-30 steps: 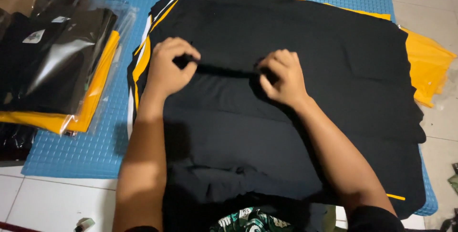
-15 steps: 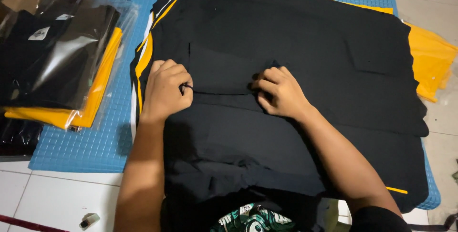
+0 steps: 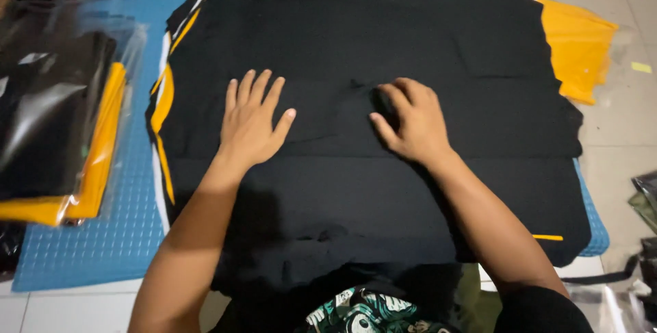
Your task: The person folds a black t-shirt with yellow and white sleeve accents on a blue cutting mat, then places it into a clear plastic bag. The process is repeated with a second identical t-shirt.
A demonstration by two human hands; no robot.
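A black garment (image 3: 383,189) lies spread flat on top of a pile of black and yellow clothes on a blue mat (image 3: 130,230). My left hand (image 3: 252,119) rests palm down on the cloth, fingers apart, holding nothing. My right hand (image 3: 409,119) presses on the cloth to the right of it, fingers bent, with the fingertips on a small crease. Both hands sit near the middle of the garment, about a hand's width apart.
A stack of black and yellow garments in clear plastic bags (image 3: 58,134) lies at the left on the mat. Yellow cloth (image 3: 578,49) sticks out of the pile at the upper right. White floor tiles (image 3: 623,141) border the mat on the right.
Both hands let go of the pinched fold of black cloth. The left hand has opened flat, and both now press on the smoothed garment a little farther up.
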